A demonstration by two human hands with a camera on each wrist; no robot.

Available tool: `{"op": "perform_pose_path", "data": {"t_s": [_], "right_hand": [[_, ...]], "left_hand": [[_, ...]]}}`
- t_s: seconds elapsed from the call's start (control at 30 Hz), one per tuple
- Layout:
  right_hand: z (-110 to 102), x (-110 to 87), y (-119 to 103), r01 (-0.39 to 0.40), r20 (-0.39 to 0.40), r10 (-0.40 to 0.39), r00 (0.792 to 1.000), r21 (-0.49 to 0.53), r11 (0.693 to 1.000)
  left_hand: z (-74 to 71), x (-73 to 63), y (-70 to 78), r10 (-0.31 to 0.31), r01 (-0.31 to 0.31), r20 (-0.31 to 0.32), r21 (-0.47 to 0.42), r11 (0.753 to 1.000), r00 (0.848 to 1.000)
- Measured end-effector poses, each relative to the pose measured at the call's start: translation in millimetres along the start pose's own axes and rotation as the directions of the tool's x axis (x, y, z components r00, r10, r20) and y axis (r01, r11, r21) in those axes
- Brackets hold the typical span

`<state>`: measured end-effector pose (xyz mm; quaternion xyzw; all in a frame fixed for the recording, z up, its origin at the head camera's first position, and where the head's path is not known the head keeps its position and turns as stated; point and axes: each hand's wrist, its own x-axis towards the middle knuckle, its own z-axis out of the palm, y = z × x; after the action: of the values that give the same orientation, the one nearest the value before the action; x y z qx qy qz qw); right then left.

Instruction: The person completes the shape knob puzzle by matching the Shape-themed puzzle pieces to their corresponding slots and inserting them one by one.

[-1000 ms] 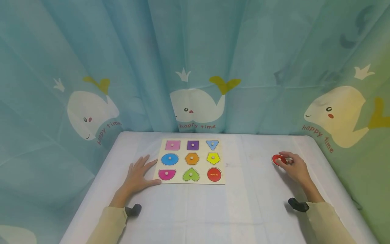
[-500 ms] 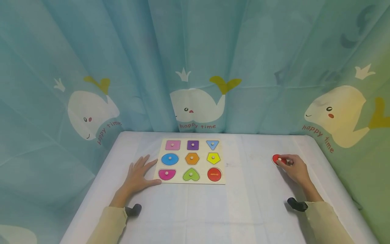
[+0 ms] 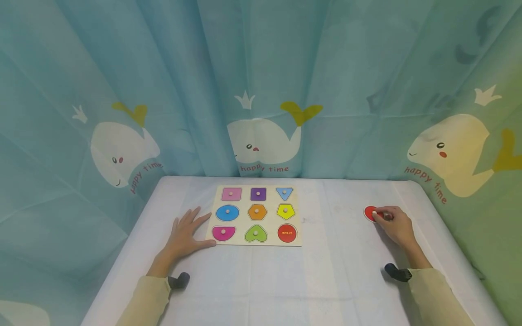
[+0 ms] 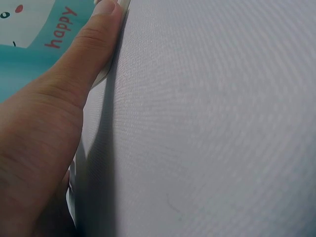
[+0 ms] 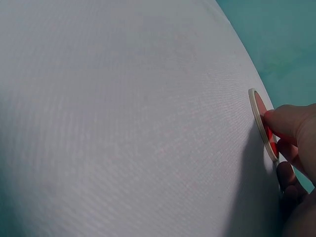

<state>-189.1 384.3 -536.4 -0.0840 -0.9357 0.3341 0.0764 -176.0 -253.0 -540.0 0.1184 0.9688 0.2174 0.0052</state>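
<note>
On the white-covered table lies a cream wooden shape-puzzle board (image 3: 271, 212) with several colourful knobbed pieces seated in it. Its front right spot, a red circle (image 3: 287, 237) printed "Circular", holds no piece. My left hand (image 3: 181, 235) is spread beside the board, thumb at the front left corner and a fingertip at the left edge. In the left wrist view the thumb (image 4: 94, 42) lies along the board's edge. Far to the right, my right hand (image 3: 395, 225) pinches the small knob of a red circle puzzle piece (image 3: 369, 213). The right wrist view shows this piece's pale rim (image 5: 257, 116) tilted at the fingertips.
A blue-green curtain (image 3: 346, 90) with whale prints hangs behind and along both sides of the table (image 3: 285, 280). Black wrist-worn devices jut inward from the left cuff (image 3: 178, 280) and the right cuff (image 3: 397, 273). White cloth stretches between the board and the right hand.
My right index finger has drawn in from the red piece's far rim to its knob, where it now meets the thumb. The left hand and board have stayed put.
</note>
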Motion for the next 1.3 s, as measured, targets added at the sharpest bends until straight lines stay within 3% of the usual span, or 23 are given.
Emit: {"op": "perform_pose_path", "data": {"t_s": [1.0, 1.3], "right_hand": [[5.5, -5.0, 2.5, 0.013, -0.029, -0.012, 0.999, 0.026, 1.0], [3.5, 0.7, 1.4, 0.041, -0.022, -0.041, 0.999, -0.014, 0.999]], "left_hand": [[1.2, -1.0, -0.9, -0.007, 0.007, 0.014, -0.016, 1.0, 1.0], [0.9, -0.1, -1.1, -0.007, 0.007, 0.005, -0.013, 1.0, 1.0]]}}
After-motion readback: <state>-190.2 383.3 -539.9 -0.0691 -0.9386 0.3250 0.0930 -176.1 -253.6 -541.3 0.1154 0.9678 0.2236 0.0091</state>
